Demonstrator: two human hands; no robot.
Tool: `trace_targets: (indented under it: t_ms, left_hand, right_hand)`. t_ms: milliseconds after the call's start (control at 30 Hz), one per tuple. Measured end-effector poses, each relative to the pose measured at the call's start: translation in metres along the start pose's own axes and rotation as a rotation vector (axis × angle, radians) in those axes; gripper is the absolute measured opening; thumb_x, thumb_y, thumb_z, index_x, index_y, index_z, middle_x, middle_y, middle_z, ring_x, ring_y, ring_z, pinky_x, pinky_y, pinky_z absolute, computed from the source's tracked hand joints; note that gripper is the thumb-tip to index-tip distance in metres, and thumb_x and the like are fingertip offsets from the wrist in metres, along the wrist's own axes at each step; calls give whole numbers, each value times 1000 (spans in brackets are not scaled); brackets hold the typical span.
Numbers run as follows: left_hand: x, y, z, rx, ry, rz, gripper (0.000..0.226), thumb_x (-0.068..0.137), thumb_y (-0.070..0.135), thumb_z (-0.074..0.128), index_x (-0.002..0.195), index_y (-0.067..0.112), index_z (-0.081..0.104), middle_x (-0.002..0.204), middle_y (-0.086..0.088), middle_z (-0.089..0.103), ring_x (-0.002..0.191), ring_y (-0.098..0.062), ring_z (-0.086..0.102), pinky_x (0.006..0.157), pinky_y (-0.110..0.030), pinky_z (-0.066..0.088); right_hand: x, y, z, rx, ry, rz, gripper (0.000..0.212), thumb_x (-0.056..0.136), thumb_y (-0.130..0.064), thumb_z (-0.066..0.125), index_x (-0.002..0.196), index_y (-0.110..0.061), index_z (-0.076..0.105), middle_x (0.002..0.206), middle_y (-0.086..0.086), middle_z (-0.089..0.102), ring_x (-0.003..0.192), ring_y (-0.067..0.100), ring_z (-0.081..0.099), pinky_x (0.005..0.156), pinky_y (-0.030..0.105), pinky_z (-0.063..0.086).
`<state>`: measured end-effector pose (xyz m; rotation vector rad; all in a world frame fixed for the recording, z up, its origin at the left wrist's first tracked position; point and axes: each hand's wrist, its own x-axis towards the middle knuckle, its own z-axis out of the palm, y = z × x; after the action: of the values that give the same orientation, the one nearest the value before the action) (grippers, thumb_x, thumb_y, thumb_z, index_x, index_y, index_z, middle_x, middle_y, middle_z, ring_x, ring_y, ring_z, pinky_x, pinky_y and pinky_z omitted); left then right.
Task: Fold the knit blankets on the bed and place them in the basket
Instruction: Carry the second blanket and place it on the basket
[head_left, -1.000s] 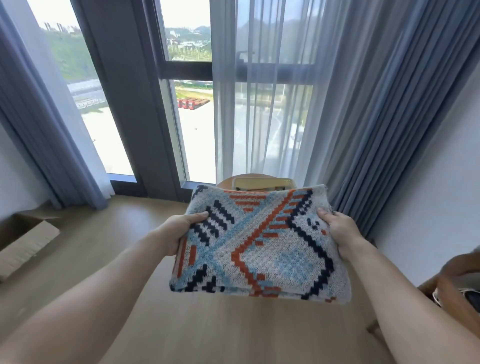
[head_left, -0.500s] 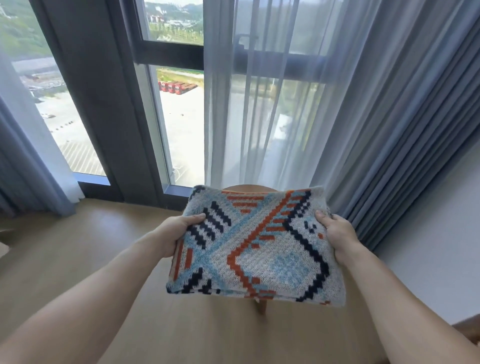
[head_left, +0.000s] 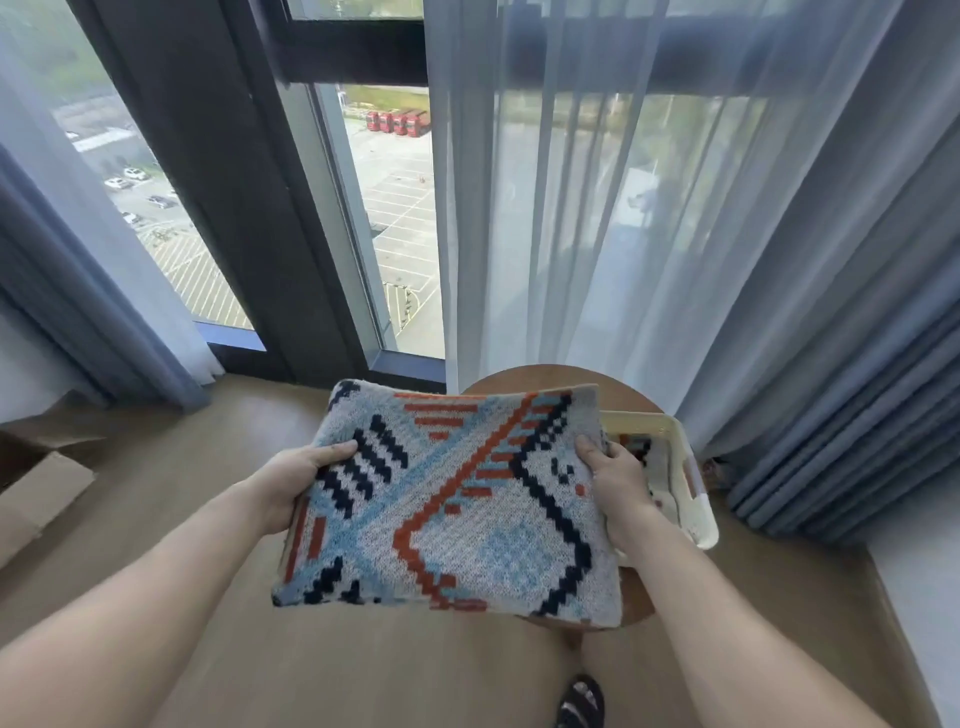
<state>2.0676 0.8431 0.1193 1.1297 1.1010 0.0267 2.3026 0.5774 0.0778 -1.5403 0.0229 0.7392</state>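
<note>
Knit blanket (head_left: 457, 509) hides much of the cream basket (head_left: 698, 506) on wooden table (head_left: 524, 376).

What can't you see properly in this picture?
Head view only:
1. The basket: mostly behind the folded blanket and the right hand, so how full it is stays hidden.
2. The left hand: fingers tucked under the blanket; only the thumb shows.
3. The round table: top mostly covered by the blanket.
4. The cardboard box: cut off by the left edge.
5. The bed: not in view.
</note>
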Motion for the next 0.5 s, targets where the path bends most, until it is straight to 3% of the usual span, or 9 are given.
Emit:
trace_targets:
  t_ms: [100,233,400,500]
  left_hand:
    - [21,9,-3,7,55,-43,56,75,28,75,123,6,57,113,-25,68,103,-42,65,96,-58,48]
    - [50,23,13,23,100,-112,53,76,26,73,123,6,57,114,-27,67,98,-41,65,95,-58,49]
    - [94,37,67,68,84,-171,45,83,24,71,120,3,58,112,-26,68,90,-38,67,93,-54,51]
    - [129,38,99,75,38,-199,47,82,24,72,122,4,57,111,-26,69,90,-38,68,91,-53,52]
  right_hand:
    - [35,10,15,-18,-24,54,43,88,-41,68,120,-13,60,111,10,71,99,32,69,92,51,55]
    - [83,25,12,-37,-37,147,29,90,-38,65,108,-14,62,110,13,67,95,31,68,88,49,57]
    - [135,34,-25,-62,-23,265,54,89,-43,65,129,-9,53,118,12,67,108,34,64,97,56,50]
    - [168,35,-59,-70,5,298,76,76,-58,70,131,-9,50,119,10,67,109,35,63,98,57,48]
